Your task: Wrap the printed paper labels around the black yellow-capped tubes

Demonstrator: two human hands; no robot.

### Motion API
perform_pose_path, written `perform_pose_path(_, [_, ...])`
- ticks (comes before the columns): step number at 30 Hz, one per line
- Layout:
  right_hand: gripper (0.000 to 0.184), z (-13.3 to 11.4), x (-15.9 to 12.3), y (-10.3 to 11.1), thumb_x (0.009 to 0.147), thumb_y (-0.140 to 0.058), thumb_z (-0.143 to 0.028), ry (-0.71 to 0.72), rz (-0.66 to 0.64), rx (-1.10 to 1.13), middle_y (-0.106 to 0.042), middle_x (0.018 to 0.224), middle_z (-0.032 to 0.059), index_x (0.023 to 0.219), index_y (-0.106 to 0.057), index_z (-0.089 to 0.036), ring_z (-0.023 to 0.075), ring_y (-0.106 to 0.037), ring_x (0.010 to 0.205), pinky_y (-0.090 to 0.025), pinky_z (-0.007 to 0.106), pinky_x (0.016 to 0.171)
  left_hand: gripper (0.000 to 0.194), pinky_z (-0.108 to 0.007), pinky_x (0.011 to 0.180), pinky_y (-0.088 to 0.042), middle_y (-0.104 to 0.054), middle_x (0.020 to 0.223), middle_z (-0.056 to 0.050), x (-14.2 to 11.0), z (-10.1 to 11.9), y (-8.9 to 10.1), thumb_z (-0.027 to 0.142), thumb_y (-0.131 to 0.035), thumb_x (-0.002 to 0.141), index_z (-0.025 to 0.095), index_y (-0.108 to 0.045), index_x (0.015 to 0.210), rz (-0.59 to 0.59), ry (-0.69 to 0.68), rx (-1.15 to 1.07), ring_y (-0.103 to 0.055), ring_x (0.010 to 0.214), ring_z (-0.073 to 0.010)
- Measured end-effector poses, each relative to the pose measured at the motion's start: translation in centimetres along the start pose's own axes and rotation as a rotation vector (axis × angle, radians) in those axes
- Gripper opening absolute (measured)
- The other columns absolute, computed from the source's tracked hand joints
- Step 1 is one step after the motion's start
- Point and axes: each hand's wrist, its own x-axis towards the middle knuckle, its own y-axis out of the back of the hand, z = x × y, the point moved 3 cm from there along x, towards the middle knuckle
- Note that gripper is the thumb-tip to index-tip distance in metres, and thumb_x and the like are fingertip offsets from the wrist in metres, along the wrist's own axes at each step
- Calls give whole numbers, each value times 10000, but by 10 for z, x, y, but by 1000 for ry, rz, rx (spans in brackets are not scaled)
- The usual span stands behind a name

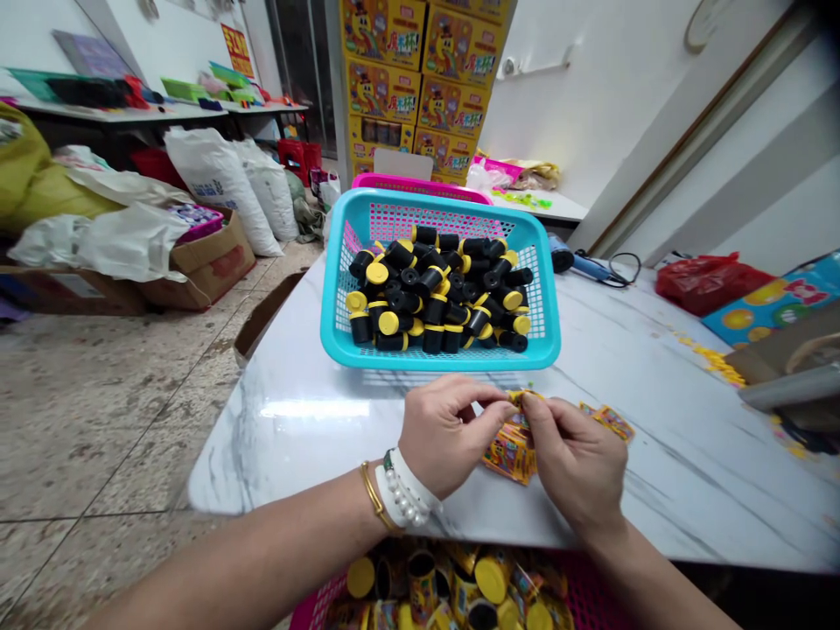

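My left hand [441,429] and my right hand [581,459] meet over the near part of the table. Between their pinched fingertips is a small yellow printed wrapper [523,398]. A pile of yellow printed wrappers [508,455] lies on the tabletop just beneath and between the hands. A few more printed wrappers [613,422] lie to the right, partly behind my right hand. Beyond the hands stands a turquoise plastic basket [441,359] with many black canisters [433,311] with yellow lids, lying in a jumble.
Below the near edge of the marble-patterned table [295,446], a magenta basket [594,595] holds canisters with printed wraps. At the right lie a red plastic bag [709,280] and a blue box [780,302]. Stacked yellow cartons [452,101] stand behind; white sacks [213,179] stand on the left floor.
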Motion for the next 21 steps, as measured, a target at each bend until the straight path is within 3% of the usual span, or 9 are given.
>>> perform_pose_path(3, [378,3,1,0,945,-614,-350,-13,7,-11,-553,524,-23,604,-632,-186,111,-501,485,-393,246,494,48,-240,582,-497,-727,740,-26,0,0,2,208,-744,824,184,-777,801,42,8,3,-571,572,-105])
perform_pose_path(9, [323,0,-2,-1,948,-614,-301,50,-6,-3,-546,554,-28,647,-644,-188,106,-485,504,-389,246,505,84,-254,626,-491,-683,677,-19,2,-4,-1,204,-771,802,188,-811,874,-8,-4,43,-561,602,-120])
perform_pose_path(14, [284,-2,-3,-6,955,-591,-270,152,-148,-2,-571,629,-5,681,-623,-201,130,-529,574,-428,264,548,35,-264,633,-485,-696,726,-31,3,-8,-2,211,-775,782,203,-808,788,-26,82,21,-571,639,-132])
perform_pose_path(17, [140,0,-1,-4,946,-610,-265,129,-167,6,-692,759,30,874,-714,-207,159,-624,660,-497,282,603,67,-257,608,-475,-712,734,-34,6,-10,0,230,-747,795,194,-801,778,-26,217,-109,-577,636,-128])
perform_pose_path(21, [146,1,9,-1,940,-624,-273,128,-197,60,-715,731,15,879,-743,-213,152,-645,624,-515,275,588,178,-215,429,-334,-617,580,18,10,-17,-4,330,-755,783,156,-780,809,-219,539,-438,-424,436,-66])
